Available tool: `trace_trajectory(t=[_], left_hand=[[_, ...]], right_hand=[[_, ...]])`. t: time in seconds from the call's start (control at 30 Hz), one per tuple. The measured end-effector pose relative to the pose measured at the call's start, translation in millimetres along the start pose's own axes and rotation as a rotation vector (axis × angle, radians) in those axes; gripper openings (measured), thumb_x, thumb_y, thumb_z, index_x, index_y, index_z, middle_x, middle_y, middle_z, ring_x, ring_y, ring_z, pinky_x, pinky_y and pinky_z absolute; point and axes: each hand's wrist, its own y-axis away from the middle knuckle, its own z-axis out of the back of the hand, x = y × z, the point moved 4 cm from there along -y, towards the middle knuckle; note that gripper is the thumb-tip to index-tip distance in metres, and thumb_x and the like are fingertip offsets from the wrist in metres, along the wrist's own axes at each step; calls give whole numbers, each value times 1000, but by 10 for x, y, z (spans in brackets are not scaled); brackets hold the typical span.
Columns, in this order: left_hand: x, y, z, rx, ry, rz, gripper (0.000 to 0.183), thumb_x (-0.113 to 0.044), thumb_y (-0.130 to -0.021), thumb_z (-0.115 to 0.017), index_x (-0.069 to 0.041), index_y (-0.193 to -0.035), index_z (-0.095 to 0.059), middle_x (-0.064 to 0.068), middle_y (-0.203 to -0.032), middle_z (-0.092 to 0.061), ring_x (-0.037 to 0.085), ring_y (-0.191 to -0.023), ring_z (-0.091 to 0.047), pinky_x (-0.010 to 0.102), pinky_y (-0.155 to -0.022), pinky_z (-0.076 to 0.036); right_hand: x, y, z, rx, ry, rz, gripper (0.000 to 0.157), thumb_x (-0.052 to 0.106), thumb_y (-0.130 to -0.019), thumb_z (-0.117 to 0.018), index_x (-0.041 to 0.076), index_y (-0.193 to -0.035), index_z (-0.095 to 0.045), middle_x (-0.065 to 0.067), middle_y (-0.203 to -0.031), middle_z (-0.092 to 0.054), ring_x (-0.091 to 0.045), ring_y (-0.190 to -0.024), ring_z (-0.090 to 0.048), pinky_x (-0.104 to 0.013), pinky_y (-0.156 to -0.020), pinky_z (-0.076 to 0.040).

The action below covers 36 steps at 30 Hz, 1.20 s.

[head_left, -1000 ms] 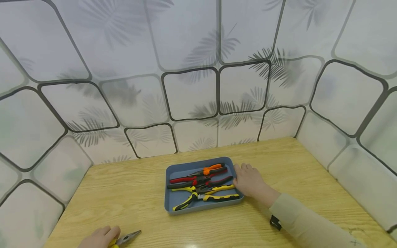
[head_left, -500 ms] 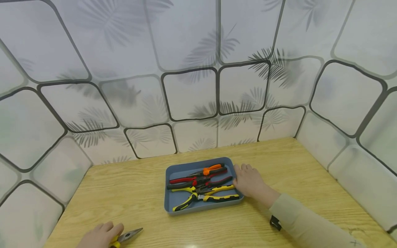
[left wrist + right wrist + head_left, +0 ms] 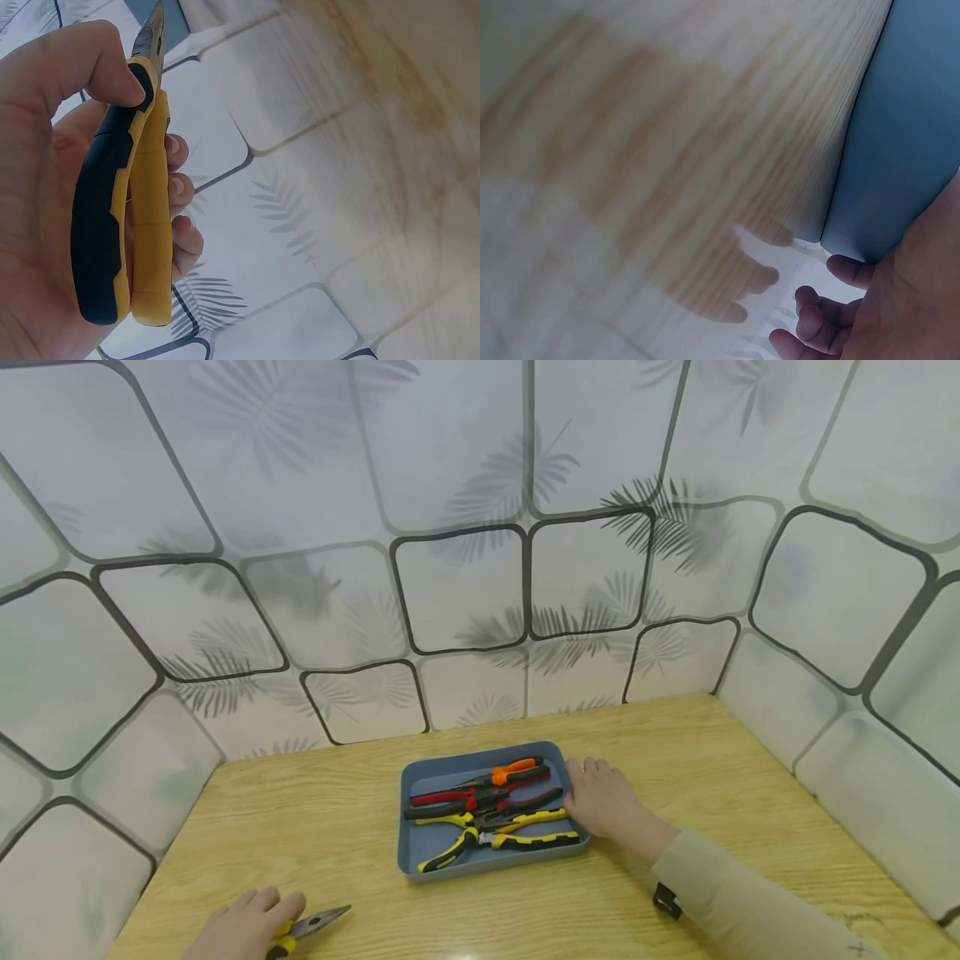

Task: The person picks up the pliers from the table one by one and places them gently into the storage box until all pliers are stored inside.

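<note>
In the head view, my left hand (image 3: 243,927) is at the lower left, low over the table. It grips needle-nose pliers (image 3: 318,922) with yellow and black handles, tip pointing right. The left wrist view has the thumb pressed along the black handle (image 3: 100,217) and the fingers wrapped behind the yellow one. My right hand (image 3: 606,802) rests against the right end of a blue tray (image 3: 487,865). Seen from the right wrist, its loosely bent fingers (image 3: 825,319) are outside the tray wall (image 3: 896,135), with one finger right at the wall's lower corner.
Several pliers lie in the tray: an orange-and-black pair (image 3: 517,770) at the back, red-and-black ones (image 3: 442,795) in the middle, yellow-and-black ones (image 3: 534,840) at the front. The wooden table (image 3: 337,818) meets patterned walls (image 3: 472,585) behind and at both sides.
My left hand has moved a little forward and to the right, carrying the pliers. The right hand and the tray have stayed in place.
</note>
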Motion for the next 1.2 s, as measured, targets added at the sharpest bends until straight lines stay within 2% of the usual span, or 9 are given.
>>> trace_trajectory(t=[0.1,0.13,0.27,0.33,0.47,0.63,1.2], left_hand=[[3,-29,11,37,10,14,78,-93,-50,-46,-32,-98,-53,-10,-76,-37,12,-67,-34,33,-57,-31],[4,-38,15,37,17,10,68,-87,-57,-53,-32,-96,-53,-10,-76,-37,12,-66,-34,32,-57,-31],[2,-68,29,27,37,-6,35,-54,-71,-72,-35,-91,-50,-12,-73,-35,9,-63,-33,29,-56,-28],[2,-81,39,20,41,-14,34,-32,-71,-77,-35,-89,-48,-13,-72,-34,9,-63,-32,28,-54,-26],[-1,-116,72,11,4,-8,39,-25,-67,-78,-34,-89,-47,-13,-72,-34,9,-63,-32,28,-54,-25],[-27,-155,107,35,4,24,39,-25,-66,-76,-35,-88,-46,-12,-72,-34,10,-64,-32,28,-55,-25],[-118,-265,219,-18,33,-27,38,-18,-63,-69,-30,-95,-51,-12,-76,-38,11,-66,-35,32,-58,-29]], right_hand=[[2,3,6,0,-2,0,37,32,-89,-51,5,-114,-48,-10,-83,-49,-23,-72,-47,-37,-58,-41],[2,3,6,0,-2,0,37,32,-89,-51,5,-114,-48,-10,-83,-49,-23,-73,-47,-37,-59,-41],[-1,0,10,-1,-2,0,36,32,-89,-51,5,-114,-49,-10,-84,-49,-23,-74,-48,-38,-59,-42],[-6,-3,6,0,4,0,37,32,-89,-51,5,-114,-49,-10,-84,-50,-23,-74,-48,-38,-60,-43],[-18,-9,-10,9,13,-1,39,32,-89,-51,5,-116,-48,-10,-85,-50,-24,-74,-48,-38,-60,-43],[-29,-10,-27,18,8,-7,41,33,-89,-50,5,-119,-47,-11,-86,-50,-24,-75,-48,-39,-61,-43],[-28,-9,-32,5,7,-2,40,33,-89,-51,5,-118,-48,-10,-85,-50,-24,-74,-49,-38,-59,-43]])
